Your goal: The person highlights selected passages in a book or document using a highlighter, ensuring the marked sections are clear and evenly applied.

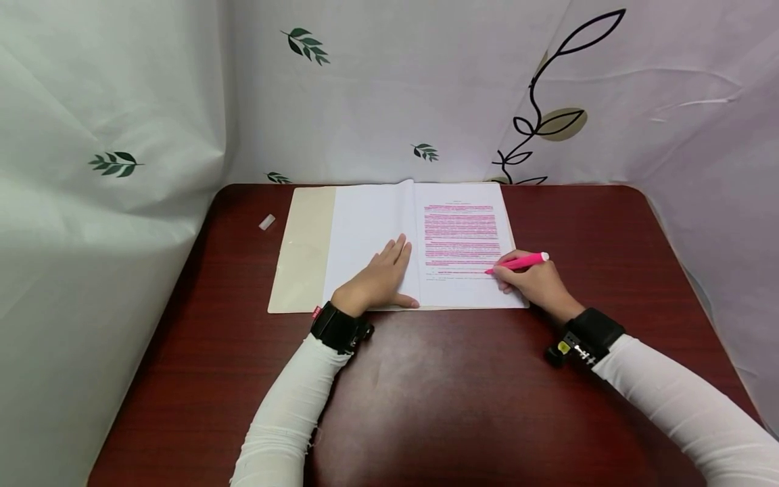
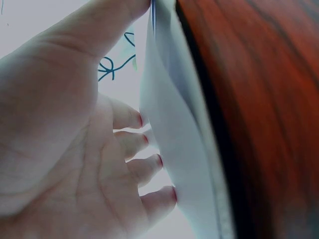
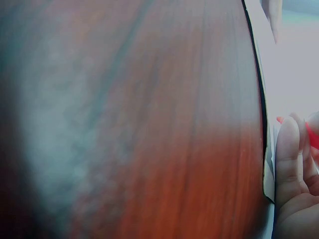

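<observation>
An open folder of white pages lies on the table, its right page printed with lines of text mostly covered in pink highlighting. In my right hand I grip a pink highlighter, its tip at one of the lowest lines of text. My left hand rests on the left page with straight, spread fingers, the thumb reaching toward the fold. In the left wrist view the fingertips touch the paper. The right wrist view catches only part of my right hand and a bit of the red-pink highlighter.
A small white eraser-like block lies left of the folder. The folder's cream cover shows beyond the left page. Dark reddish wood table extends in front and to both sides. A pale leaf-patterned curtain hangs behind the table.
</observation>
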{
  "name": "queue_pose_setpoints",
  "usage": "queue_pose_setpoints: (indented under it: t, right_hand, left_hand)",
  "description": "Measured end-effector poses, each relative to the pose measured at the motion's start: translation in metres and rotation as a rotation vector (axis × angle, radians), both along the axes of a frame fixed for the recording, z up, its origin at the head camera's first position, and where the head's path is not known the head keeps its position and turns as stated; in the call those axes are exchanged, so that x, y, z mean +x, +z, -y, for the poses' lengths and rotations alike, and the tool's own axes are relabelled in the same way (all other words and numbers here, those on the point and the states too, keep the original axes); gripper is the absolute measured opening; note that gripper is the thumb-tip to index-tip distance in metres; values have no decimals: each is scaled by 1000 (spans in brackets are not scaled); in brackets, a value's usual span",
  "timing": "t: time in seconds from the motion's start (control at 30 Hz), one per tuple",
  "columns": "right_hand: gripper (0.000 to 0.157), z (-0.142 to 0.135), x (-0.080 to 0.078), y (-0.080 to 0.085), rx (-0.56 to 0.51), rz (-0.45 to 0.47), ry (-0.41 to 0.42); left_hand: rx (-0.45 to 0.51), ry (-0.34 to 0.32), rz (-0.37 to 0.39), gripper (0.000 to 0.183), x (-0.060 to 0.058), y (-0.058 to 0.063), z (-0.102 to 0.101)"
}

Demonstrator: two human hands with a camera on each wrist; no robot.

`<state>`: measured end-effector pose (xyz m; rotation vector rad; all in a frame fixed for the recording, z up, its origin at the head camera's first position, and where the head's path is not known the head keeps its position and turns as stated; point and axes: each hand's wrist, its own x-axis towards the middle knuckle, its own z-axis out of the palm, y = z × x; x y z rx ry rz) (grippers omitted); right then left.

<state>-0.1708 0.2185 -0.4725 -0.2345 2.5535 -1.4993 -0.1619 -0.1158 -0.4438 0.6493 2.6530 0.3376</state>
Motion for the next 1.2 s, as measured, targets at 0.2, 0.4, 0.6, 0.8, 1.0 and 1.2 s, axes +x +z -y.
queue_pose_setpoints:
  t: [0.2, 0.4, 0.6, 0.8, 1.0, 1.2]
  right_hand:
    - [24, -2, 1, 1, 17, 7, -14]
    - [26, -4, 2, 2, 12, 17, -15]
    - [26, -8, 1, 0, 22, 5, -15]
    - [26, -12, 2, 0, 35, 5, -14]
    - [26, -15, 2, 0, 22, -1, -1]
    - [27, -18, 2, 0, 33, 0, -6]
  left_hand:
    - [-1, -2, 0, 123, 0, 0, 0]
    - [11, -6, -3, 122, 1, 1, 1]
    - [2, -2, 0, 123, 1, 2, 0]
    - [7, -3, 6, 123, 1, 0, -1]
    - [-3, -1, 3, 123, 1, -1, -1]
    - [-12, 4, 0, 123, 0, 0, -1]
